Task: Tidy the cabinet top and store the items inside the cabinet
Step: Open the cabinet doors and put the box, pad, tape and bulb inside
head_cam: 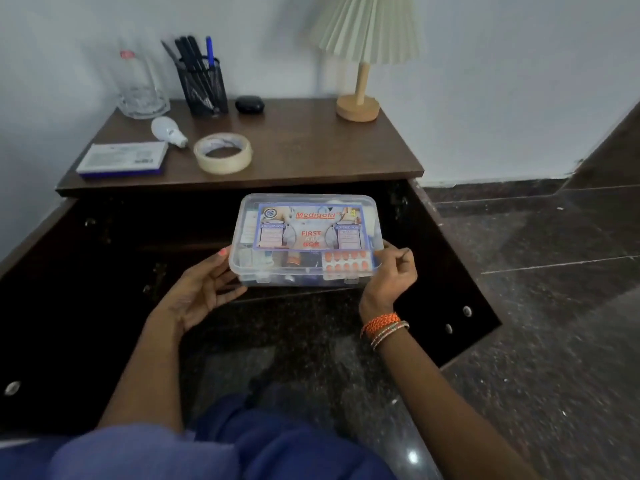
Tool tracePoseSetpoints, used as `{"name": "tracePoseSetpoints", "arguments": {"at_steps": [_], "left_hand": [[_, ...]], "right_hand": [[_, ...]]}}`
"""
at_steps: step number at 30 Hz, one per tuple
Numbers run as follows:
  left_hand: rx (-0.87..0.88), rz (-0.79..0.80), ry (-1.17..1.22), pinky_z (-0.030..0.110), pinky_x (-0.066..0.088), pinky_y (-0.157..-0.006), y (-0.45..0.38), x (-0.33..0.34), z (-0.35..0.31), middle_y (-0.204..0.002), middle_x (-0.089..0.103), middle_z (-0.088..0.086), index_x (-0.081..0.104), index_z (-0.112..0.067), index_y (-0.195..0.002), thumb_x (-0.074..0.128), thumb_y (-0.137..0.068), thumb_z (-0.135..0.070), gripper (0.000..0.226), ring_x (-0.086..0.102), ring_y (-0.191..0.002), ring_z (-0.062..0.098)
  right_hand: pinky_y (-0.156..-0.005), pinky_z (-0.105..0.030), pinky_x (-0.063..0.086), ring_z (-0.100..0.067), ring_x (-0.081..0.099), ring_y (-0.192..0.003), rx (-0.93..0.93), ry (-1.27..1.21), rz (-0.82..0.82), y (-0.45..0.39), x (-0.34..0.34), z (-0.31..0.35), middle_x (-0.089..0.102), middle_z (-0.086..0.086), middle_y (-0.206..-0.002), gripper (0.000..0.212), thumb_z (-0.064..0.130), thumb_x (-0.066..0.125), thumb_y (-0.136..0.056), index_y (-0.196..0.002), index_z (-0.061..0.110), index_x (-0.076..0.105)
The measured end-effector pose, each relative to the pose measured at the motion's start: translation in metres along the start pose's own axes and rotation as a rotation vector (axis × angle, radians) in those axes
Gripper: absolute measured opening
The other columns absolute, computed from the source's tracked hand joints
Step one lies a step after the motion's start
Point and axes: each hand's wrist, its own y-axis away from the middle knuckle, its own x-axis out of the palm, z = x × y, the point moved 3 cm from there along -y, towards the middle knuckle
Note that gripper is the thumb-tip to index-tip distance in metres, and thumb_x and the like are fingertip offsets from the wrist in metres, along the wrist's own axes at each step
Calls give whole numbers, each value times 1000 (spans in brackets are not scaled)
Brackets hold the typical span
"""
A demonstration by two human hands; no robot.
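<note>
I had the first aid box (306, 239) held in front of the open cabinet (450, 271). Left hand (201, 292) fingers curled under its left end, right hand (389, 275) pinching the right. Tape roll (223, 153) sat up top.

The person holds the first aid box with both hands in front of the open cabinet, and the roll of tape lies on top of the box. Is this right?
Not quite. In the head view, both hands, left hand and right hand, do hold the first aid box before the open cabinet, but the roll of tape lies on the cabinet top.
</note>
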Motion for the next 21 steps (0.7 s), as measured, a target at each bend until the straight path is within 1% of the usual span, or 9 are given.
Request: {"name": "tracePoseSetpoints", "arguments": {"at_steps": [3, 5, 8, 12, 13, 15, 17, 19, 21], "left_hand": [[-11, -56, -47, 40, 51, -88, -7, 2, 17, -102, 70, -7, 62, -24, -114, 54, -91, -28, 24, 61, -100, 14], [-25, -85, -59, 40, 51, -87, -15, 5, 24, -104, 67, -6, 60, -24, -118, 53, -93, -25, 25, 60, -101, 14], [-36, -149, -56, 42, 50, -88, -26, 11, 32, -105, 67, -4, 61, -23, -117, 54, -93, -22, 25, 61, -103, 16], [-4, -225, 1, 43, 47, -92, -40, 22, 42, -103, 68, -4, 57, -21, -125, 53, -94, -21, 31, 63, -99, 14], [10, -236, 13, 43, 46, -93, -44, 26, 43, -107, 67, -3, 56, -20, -127, 53, -94, -19, 33, 62, -101, 15], [42, -242, 21, 43, 42, -98, -51, 32, 44, -122, 62, 1, 51, -19, -132, 53, -94, -14, 38, 58, -111, 16], [79, -233, 3, 42, 39, -102, -59, 36, 44, -134, 55, 2, 45, -17, -137, 54, -92, -7, 47, 54, -117, 16], [110, -236, -37, 40, 39, -102, -67, 38, 42, -140, 51, 1, 40, -18, -140, 55, -91, -2, 54, 51, -122, 16], [138, -266, -65, 38, 41, -100, -75, 39, 40, -140, 51, 0, 39, -19, -142, 56, -90, -2, 57, 50, -123, 14]], "right_hand": [[-55, -17, 48, -4, 59, -62, 35, 71, -13, -2, -10, -24, 58, -6, -74, 27, -5, 50, -83, -64, 11, 42], [-55, -17, 47, -5, 56, -61, 56, 75, -6, -5, -14, -37, 55, -8, -71, 24, -4, 50, -77, -62, 12, 40], [-55, -15, 46, -1, 53, -57, 88, 96, -32, -14, -16, -51, 52, -7, -71, 31, -12, 48, -80, -62, 12, 38], [-60, -15, 46, -7, 52, -64, 61, 142, -23, -33, -9, -58, 52, -5, -71, 29, -11, 48, -79, -64, 13, 41], [-61, -15, 46, -8, 53, -65, 47, 151, -18, -39, -6, -59, 53, -5, -72, 29, -12, 48, -78, -65, 13, 42], [-63, -15, 47, -11, 53, -68, 29, 169, -10, -51, 1, -63, 55, -5, -73, 29, -12, 48, -78, -65, 13, 43], [-62, -13, 45, -12, 53, -68, 10, 202, -1, -62, 8, -70, 55, -6, -73, 26, -10, 49, -78, -67, 13, 43], [-62, -11, 44, -9, 51, -67, -9, 257, -2, -69, 15, -76, 53, -2, -73, 23, -8, 52, -81, -71, 12, 46], [-65, -12, 45, -6, 52, -70, -32, 299, 28, -74, 23, -81, 54, 2, -77, 15, -7, 56, -83, -85, 8, 53]]}}
